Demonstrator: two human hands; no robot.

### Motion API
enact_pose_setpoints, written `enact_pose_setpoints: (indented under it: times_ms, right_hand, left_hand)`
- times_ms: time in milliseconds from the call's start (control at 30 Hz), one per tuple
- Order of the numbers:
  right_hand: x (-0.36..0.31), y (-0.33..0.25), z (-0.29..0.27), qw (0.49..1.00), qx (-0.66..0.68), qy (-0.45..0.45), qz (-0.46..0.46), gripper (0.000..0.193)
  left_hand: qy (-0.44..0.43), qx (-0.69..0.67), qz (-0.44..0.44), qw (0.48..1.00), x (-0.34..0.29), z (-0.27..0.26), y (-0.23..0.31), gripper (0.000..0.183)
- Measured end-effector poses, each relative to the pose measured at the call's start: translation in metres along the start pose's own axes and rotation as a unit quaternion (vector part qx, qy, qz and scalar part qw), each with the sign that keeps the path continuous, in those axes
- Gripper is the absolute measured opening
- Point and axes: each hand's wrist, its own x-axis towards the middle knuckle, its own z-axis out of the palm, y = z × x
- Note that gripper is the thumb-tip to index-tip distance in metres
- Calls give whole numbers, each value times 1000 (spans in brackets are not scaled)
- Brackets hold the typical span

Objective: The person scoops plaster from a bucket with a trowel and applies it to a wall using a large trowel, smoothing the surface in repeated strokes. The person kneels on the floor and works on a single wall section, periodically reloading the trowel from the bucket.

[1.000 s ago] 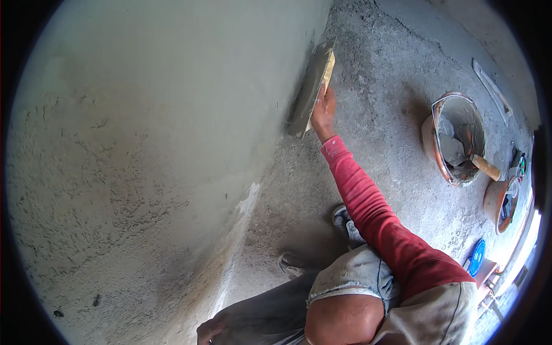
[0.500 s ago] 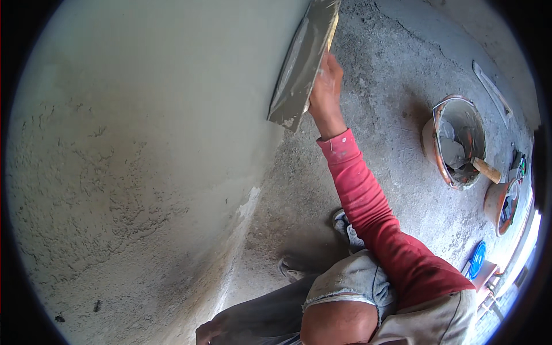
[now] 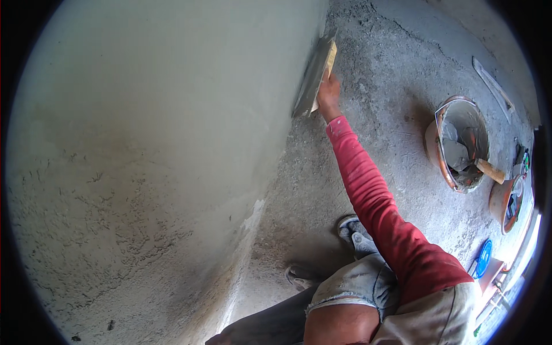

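Observation:
My right hand (image 3: 329, 96), in a red sleeve, is closed round the light handle of a rectangular plastering trowel (image 3: 315, 75). The flat grey blade is tilted and lies close along the wall (image 3: 190, 86), near its lower edge where the floor begins. The wall's upper part in the picture is smooth and grey-green, while the lower left part is rough and pitted. My left hand does not show; at the bottom edge there is only a small dark patch that I cannot make out.
On the concrete floor (image 3: 391, 115) to the right stands a mortar bucket (image 3: 440, 144) with a wooden-handled tool in it. Past it are a smaller bucket (image 3: 498, 201), a blue round lid (image 3: 485, 257) and a long flat tool (image 3: 493, 86). My shoes (image 3: 351, 230) are below my arm.
The trowel's blade has turned and come flatter against the wall, its near end moving right and slightly up. My right arm reaches straighter out. The view has shifted a little.

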Motion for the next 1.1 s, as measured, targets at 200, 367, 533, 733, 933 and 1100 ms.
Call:
enact_pose_setpoints:
  times_ms: [200,367,533,733,933,1100]
  right_hand:
    - [-55,-156,16,993,-10,12,-118,61]
    - [-31,-151,-30,986,45,-1,-158,62]
    - [-24,-33,-26,998,-22,3,-61,62]
    - [-25,-19,6,997,-50,37,-40,65]
    - [-23,-105,7,994,23,34,-101,66]
    - [-25,-208,-10,945,278,-126,-122,40]
  left_hand:
    - [-10,-7,-68,998,19,4,19,52]
    - [7,-14,-57,998,23,4,4,62]
    - [4,-25,-52,998,25,10,10,55]
    - [-15,1,-31,999,19,2,8,42]
    - [-25,7,-26,999,19,2,-2,43]
    - [-38,12,-27,999,29,0,-2,44]
